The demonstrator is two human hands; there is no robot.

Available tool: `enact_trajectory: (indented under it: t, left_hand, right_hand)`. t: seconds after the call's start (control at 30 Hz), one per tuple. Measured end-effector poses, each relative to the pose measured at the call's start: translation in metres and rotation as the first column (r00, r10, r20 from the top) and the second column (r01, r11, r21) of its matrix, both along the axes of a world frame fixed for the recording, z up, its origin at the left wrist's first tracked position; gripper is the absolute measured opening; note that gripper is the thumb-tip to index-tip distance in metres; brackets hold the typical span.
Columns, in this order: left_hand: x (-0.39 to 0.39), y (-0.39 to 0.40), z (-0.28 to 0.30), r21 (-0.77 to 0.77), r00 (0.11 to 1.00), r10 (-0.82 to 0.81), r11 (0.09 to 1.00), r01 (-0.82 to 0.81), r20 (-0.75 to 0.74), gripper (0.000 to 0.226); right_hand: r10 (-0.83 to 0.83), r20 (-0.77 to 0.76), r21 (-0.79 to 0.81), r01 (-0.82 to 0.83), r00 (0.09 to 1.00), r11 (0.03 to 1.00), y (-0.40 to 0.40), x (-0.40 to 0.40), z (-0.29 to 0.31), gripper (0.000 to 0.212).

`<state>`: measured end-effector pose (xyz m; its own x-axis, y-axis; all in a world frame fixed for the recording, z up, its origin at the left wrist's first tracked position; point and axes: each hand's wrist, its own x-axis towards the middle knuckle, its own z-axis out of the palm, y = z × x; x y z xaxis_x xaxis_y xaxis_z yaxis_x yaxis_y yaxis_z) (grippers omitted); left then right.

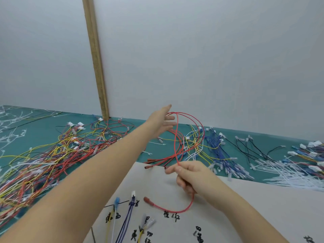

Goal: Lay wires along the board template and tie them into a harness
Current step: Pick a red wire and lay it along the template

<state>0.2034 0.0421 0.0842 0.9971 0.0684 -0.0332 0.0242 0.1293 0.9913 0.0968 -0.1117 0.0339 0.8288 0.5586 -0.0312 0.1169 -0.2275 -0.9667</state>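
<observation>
Right hand point(188, 174) pinches thin red wire point(177, 137) above pale paper board template point(228, 216); wire loops up beside left hand point(162, 122), fingers straight, holding nothing.

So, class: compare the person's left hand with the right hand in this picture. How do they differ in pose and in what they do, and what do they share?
The left hand stretches far forward with straight, spread fingers; the right hand sits nearer, over the pale board template, fingers curled. The left hand touches the top of the thin red wire loop; the right hand pinches that wire lower down. Both meet the same red wire, and both forearms are bare.
</observation>
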Motion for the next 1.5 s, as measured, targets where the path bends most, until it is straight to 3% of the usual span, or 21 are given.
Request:
enact_trajectory:
  t: [0.1,0.17,0.23,0.3,0.43,0.5,0.67,0.73,0.8,0.87,0.93,1.0,1.07,1.13,1.2,1.27,1.37,1.5]
  left_hand:
    - [0.025,0.003,0.002,-0.084,0.996,0.059,0.994,-0.065,-0.066,0.034]
    - [0.033,0.011,-0.002,0.003,0.978,0.182,0.983,-0.182,-0.101,0.031]
    - [0.041,0.016,-0.008,0.28,0.975,0.212,0.942,-0.186,-0.065,0.034]
    - [0.047,0.023,-0.018,0.157,0.963,0.258,0.957,-0.244,-0.076,0.026]
    - [0.049,0.024,-0.021,0.395,0.923,0.383,0.843,-0.364,0.033,0.019]
    - [0.049,0.029,-0.02,0.367,0.909,0.412,0.838,-0.405,0.062,0.02]
    - [0.051,0.048,-0.019,0.458,0.884,0.467,0.788,-0.411,-0.009,0.028]
    - [0.052,0.053,-0.019,0.486,0.872,0.488,0.769,-0.416,-0.026,0.029]
    - [0.053,0.054,-0.02,0.488,0.871,0.492,0.764,-0.421,-0.019,0.024]
    - [0.055,0.051,-0.023,0.49,0.892,0.451,0.778,-0.392,-0.003,0.016]
    - [0.055,0.047,-0.028,0.54,0.944,0.327,0.787,-0.299,0.045,0.038]
    - [0.052,0.046,-0.037,0.68,0.988,0.109,0.716,-0.154,0.109,0.054]
    - [0.046,0.048,-0.046,0.806,0.992,-0.067,0.59,-0.045,0.104,0.052]
    - [0.04,0.054,-0.048,0.865,0.989,-0.087,0.497,-0.063,0.122,0.032]
    - [0.037,0.059,-0.045,0.854,0.985,-0.01,0.499,-0.147,0.175,0.017]
    - [0.036,0.063,-0.038,0.794,0.977,0.043,0.576,-0.195,0.208,0.014]
    - [0.032,0.063,-0.025,0.741,0.976,0.07,0.64,-0.202,0.206,0.012]
    - [0.024,0.059,-0.019,0.761,0.977,0.001,0.627,-0.167,0.214,0.014]
  right_hand:
    - [0.068,0.044,-0.032,-0.066,0.997,0.997,-0.003,0.001,-0.001,0.029]
    - [0.149,0.029,0.036,-0.15,0.988,0.988,-0.008,0.003,0.003,0.028]
    - [0.221,-0.006,0.168,-0.217,0.975,0.962,-0.015,0.007,0.009,0.026]
    - [0.273,-0.039,0.247,-0.255,0.961,0.935,-0.024,0.012,0.013,0.027]
    - [0.343,-0.142,0.268,-0.297,0.928,0.916,-0.037,0.018,0.009,0.026]
    - [0.383,-0.162,0.276,-0.331,0.909,0.902,-0.041,0.02,0.008,0.024]
    - [0.578,-0.154,0.372,-0.495,0.801,0.785,-0.055,0.023,0.013,0.026]
    - [0.686,-0.125,0.377,-0.606,0.716,0.701,-0.057,0.023,0.017,0.024]
    - [0.776,-0.109,0.389,-0.691,0.622,0.609,-0.059,0.024,0.02,0.024]
    - [0.791,-0.123,0.407,-0.697,0.599,0.591,-0.061,0.027,0.018,0.023]
    - [0.721,-0.146,0.431,-0.612,0.678,0.663,-0.064,0.029,0.013,0.022]
    - [0.572,-0.159,0.475,-0.446,0.805,0.759,-0.066,0.031,0.006,0.021]
    - [0.397,-0.181,0.544,-0.244,0.9,0.803,-0.063,0.032,0.005,0.019]
    - [0.18,-0.216,0.55,-0.033,0.96,0.835,-0.055,0.033,0.006,0.021]
    - [-0.034,-0.25,0.492,0.157,0.968,0.856,-0.047,0.034,0.004,0.026]
    - [-0.161,-0.29,0.451,0.283,0.944,0.846,-0.041,0.035,0.0,0.028]
    - [-0.218,-0.336,0.441,0.358,0.916,0.823,-0.037,0.035,0.002,0.024]
    - [-0.255,-0.308,0.406,0.369,0.916,0.836,-0.024,0.036,0.009,0.021]
